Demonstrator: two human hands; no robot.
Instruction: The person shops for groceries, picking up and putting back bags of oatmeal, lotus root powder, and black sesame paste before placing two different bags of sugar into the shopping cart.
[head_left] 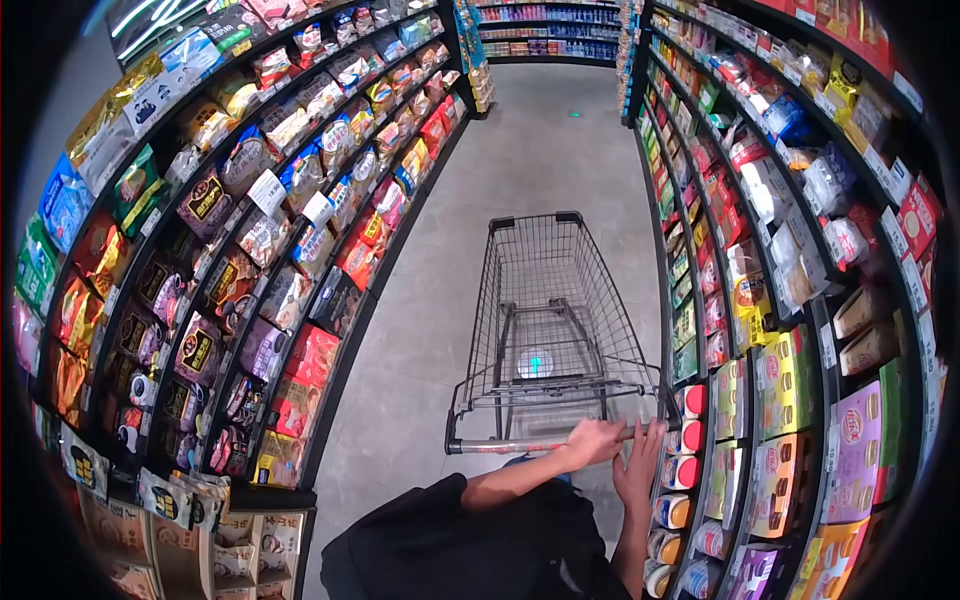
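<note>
A black wire shopping cart [545, 290] stands ahead of me in the aisle, with only its mesh and frame showing in the basket. My left hand [594, 443] reaches across my front and is closed over the right part of the cart handle [510, 446]. Close beside it, my right hand [638, 465] rests against the handle's right end, its fingers stretched forward and the thumb apart. Both forearms come out of black sleeves.
Packed snack shelves [290, 215] line the left side. On the right, shelves of boxed goods [780, 430] and lidded tubs [683, 437] stand close to the cart and my right arm. The grey floor [540, 130] runs on to bottle shelves [550, 47] at the far end.
</note>
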